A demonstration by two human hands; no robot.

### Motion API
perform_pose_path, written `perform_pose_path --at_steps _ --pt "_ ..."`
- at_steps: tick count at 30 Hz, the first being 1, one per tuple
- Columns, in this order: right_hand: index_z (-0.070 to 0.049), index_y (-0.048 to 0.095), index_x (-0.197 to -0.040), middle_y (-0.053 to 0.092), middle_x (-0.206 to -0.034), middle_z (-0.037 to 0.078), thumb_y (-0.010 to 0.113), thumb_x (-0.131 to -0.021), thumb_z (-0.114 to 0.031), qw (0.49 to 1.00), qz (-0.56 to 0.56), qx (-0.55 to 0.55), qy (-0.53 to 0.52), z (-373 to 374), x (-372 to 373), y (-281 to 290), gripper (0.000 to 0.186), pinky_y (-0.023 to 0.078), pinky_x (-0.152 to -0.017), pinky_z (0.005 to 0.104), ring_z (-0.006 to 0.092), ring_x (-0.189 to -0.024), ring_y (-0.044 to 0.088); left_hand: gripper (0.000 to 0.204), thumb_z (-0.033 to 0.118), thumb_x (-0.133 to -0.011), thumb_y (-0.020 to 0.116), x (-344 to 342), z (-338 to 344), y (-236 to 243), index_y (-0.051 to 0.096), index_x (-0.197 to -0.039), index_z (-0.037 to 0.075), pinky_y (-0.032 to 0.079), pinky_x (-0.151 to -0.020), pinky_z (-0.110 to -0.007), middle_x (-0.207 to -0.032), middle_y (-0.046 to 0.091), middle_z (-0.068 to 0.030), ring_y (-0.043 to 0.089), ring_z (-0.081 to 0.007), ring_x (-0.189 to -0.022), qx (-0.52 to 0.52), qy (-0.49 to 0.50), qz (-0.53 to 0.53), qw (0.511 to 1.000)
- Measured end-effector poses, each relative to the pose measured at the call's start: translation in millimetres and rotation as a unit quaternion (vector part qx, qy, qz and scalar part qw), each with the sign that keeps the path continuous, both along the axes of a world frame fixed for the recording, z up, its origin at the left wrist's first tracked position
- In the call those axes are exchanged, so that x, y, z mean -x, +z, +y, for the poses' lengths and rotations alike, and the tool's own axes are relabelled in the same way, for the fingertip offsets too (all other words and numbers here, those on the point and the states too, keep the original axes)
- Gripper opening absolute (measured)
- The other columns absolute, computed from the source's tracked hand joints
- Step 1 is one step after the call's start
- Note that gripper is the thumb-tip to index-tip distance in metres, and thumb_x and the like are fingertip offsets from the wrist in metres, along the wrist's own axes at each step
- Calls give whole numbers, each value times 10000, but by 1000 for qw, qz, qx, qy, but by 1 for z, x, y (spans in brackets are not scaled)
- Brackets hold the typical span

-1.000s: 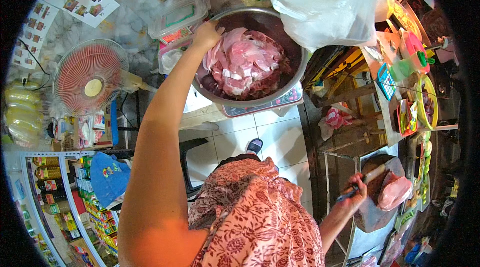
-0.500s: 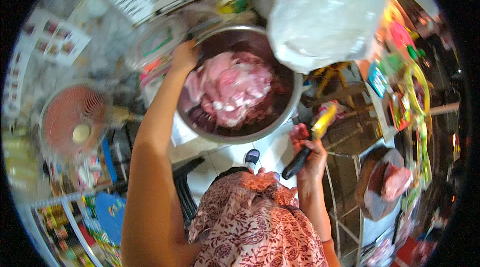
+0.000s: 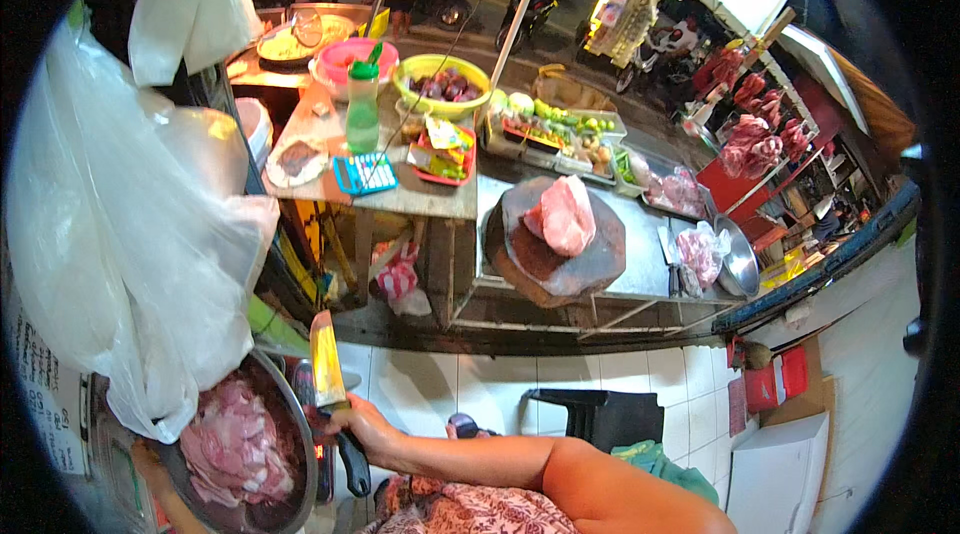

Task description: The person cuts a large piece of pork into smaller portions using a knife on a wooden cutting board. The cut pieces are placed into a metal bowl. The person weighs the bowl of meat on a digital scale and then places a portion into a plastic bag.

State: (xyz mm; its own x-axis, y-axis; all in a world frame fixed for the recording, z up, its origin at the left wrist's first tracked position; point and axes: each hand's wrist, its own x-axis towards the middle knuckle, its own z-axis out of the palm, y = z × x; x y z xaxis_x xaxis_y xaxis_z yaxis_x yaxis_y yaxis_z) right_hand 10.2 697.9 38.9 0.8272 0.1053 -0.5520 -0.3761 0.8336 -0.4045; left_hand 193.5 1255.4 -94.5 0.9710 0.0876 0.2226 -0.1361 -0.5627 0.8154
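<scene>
The right hand (image 3: 366, 434) was wrapped firmly round the handle of the knife (image 3: 327, 366), blade pointing far; safe handling called for keeping that edge clear of the plastic bag (image 3: 130, 224) and the meat bowl (image 3: 292, 396) at near left. The left hand (image 3: 148, 462), by the bowl's left rim, had a grip too obscured to tell. Farther right, a pink slab (image 3: 562, 216) lay on the bench's (image 3: 643, 259) chopping block (image 3: 585, 266).

Knife (image 3: 328, 366) tilted; pink meat (image 3: 237, 444) heaped, seemingly sliced.
</scene>
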Motion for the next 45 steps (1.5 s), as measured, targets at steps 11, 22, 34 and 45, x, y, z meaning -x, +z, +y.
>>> perform_pose_path --at_steps 11,22,34,45 --pt "-16 546 -1109 635 -843 82 580 -701 46 999 7 33 29 -1 -11 -13 415 548 -632 318 189 -692 629 180 179 -979 556 -29 -44 13 601 -978 4 451 -746 -293 -881 590 -28 542 -153 -816 -59 130 39 989" --pt "-16 547 -1032 601 -755 76 626 -707 17 987 13 154 31 -3 -9 -19 337 481 -547 331 182 -620 582 166 174 -974 567 7 -31 29 593 -958 11 444 -738 -290 -869 581 -20 532 -144 -805 -82 130 67 986" --pt "24 524 -1073 637 -857 96 617 -736 56 996 7 83 28 -53 51 16 351 509 -577 298 153 -640 589 154 169 -969 578 87 -70 85 584 -935 19 437 -730 -287 -855 572 -11 520 -135 -793 -85 137 126 979" --pt "3 530 -1118 657 -878 98 631 -751 54 995 -1 95 -40 -204 132 16 384 531 -590 290 156 -691 625 148 165 -964 588 166 -200 137 576 -914 26 431 -722 -284 -843 564 -3 510 -126 -781 -62 68 154 984"
